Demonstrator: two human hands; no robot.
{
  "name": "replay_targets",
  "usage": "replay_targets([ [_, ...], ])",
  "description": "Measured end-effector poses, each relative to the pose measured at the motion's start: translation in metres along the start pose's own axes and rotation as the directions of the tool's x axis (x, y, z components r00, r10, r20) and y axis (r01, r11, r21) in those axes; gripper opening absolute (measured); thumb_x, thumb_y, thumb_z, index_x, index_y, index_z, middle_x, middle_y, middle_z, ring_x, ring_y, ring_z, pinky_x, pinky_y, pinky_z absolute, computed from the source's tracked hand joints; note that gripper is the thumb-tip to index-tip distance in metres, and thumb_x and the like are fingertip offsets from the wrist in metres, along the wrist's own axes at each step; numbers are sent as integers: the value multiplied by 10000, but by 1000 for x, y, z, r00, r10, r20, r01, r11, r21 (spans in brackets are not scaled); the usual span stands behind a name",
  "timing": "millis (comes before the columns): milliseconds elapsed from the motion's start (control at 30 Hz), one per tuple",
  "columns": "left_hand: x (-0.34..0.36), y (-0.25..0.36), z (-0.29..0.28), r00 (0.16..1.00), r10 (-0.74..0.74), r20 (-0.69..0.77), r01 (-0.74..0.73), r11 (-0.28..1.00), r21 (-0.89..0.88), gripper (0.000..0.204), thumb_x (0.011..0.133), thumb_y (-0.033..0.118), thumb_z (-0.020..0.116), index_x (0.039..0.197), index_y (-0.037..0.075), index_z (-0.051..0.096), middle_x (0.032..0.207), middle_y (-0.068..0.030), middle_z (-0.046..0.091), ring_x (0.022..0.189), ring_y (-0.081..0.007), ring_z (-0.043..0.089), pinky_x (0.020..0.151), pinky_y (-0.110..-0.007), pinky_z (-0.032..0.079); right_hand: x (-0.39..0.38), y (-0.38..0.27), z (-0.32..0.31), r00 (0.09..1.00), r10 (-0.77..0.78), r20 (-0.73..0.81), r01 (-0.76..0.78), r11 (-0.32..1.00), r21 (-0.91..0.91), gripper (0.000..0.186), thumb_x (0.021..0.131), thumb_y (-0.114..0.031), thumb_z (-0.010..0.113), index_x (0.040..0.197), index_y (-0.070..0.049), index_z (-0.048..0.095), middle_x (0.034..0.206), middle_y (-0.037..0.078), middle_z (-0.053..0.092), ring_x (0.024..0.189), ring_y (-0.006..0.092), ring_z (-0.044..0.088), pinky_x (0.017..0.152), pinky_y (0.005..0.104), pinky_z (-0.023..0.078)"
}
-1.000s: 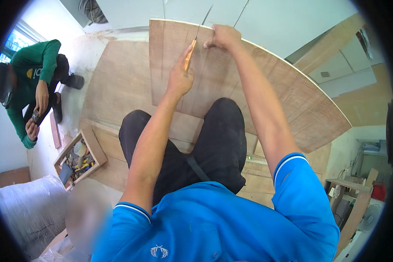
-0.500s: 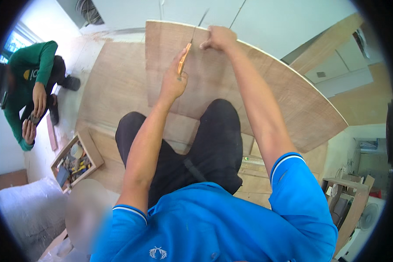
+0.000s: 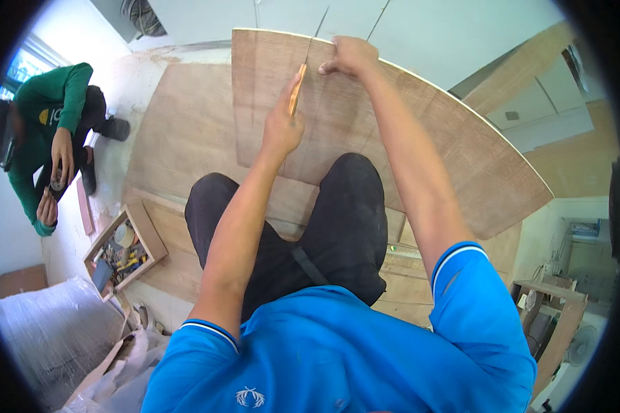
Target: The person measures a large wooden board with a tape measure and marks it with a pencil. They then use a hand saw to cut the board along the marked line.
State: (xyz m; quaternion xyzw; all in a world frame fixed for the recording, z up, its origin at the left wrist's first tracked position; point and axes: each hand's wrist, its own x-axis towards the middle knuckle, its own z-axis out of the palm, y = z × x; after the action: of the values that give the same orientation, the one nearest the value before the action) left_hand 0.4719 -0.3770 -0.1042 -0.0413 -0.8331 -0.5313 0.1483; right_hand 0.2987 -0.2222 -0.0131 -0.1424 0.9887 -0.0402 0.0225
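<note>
My left hand point(image 3: 284, 131) is closed round the orange wooden handle of a handsaw point(image 3: 297, 89). The saw's thin blade lies across the white-edged far side of a large plywood board point(image 3: 420, 131), its tip sticking out beyond that edge. To the right of the blade, my right hand point(image 3: 351, 56) grips the same edge, thumb on the board's face and fingers over the rim. Fingertips on the far side of the edge are hidden. The board lies in front of my knees, overlapping another plywood sheet point(image 3: 179, 124).
At the left, a person in a green top point(image 3: 65, 103) crouches with a small dark object in both hands. A wooden box of tools point(image 3: 151, 237) stands left of my knees. Plastic-wrapped goods point(image 3: 55, 330) sit at the lower left, a fan point(image 3: 582, 344) at the lower right.
The saw and my left hand have moved slightly forward, the blade tip reaching farther past the edge. My right hand keeps its grip. A blurred patch at the lower left is gone, revealing plastic sheeting.
</note>
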Motion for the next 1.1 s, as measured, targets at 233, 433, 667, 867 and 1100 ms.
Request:
replay_targets([
  [233, -164, 79, -83, 957, -212, 197, 211, 977, 27, 728, 914, -57, 524, 1603, 129, 383, 1507, -268, 540, 1380, -458, 527, 1128, -465, 454, -2, 39, 10, 995, 99, -1, -99, 995, 20, 643, 647, -559, 936, 1072, -123, 733, 1094, 65, 776, 1090, 287, 717, 874, 464, 559],
  [433, -56, -9, -31, 996, 84, 34, -85, 996, 28, 717, 899, -63, 507, 1583, 135, 419, 1477, -274, 562, 1331, -447, 577, 1086, -446, 487, -5, 3, -3, 1000, 22, 16, -22, 1000, -15, 810, 656, -573, 923, 1283, -116, 693, 1176, 58, 762, 1146, 279, 700, 907, 447, 559],
  [667, -90, 39, -31, 998, 26, 62, -29, 999, 41, 746, 911, -40, 550, 1605, 174, 378, 1474, -266, 571, 1302, -456, 596, 1057, -473, 502, -2, 32, 10, 996, 89, 10, -90, 996, 23, 676, 639, -552, 942, 1116, -123, 730, 1130, 64, 770, 1111, 290, 710, 887, 461, 559],
  [867, -143, 47, -68, 981, -101, 163, 93, 994, 51, 710, 892, -68, 501, 1579, 84, 407, 1517, -258, 541, 1328, -453, 576, 1082, -464, 491, 3, 37, 14, 996, 88, 8, -89, 995, 37, 669, 643, -548, 941, 1121, -131, 730, 1121, 60, 770, 1125, 297, 704, 898, 468, 554],
  [1100, -26, 8, -8, 997, 82, -15, -82, 996, -17, 750, 859, -98, 502, 1574, 116, 431, 1514, -244, 536, 1401, -427, 510, 1160, -447, 419, 13, 18, 4, 999, 35, 23, -36, 999, 29, 657, 646, -544, 938, 1099, -117, 726, 1112, 68, 769, 1126, 301, 705, 900, 469, 554],
])
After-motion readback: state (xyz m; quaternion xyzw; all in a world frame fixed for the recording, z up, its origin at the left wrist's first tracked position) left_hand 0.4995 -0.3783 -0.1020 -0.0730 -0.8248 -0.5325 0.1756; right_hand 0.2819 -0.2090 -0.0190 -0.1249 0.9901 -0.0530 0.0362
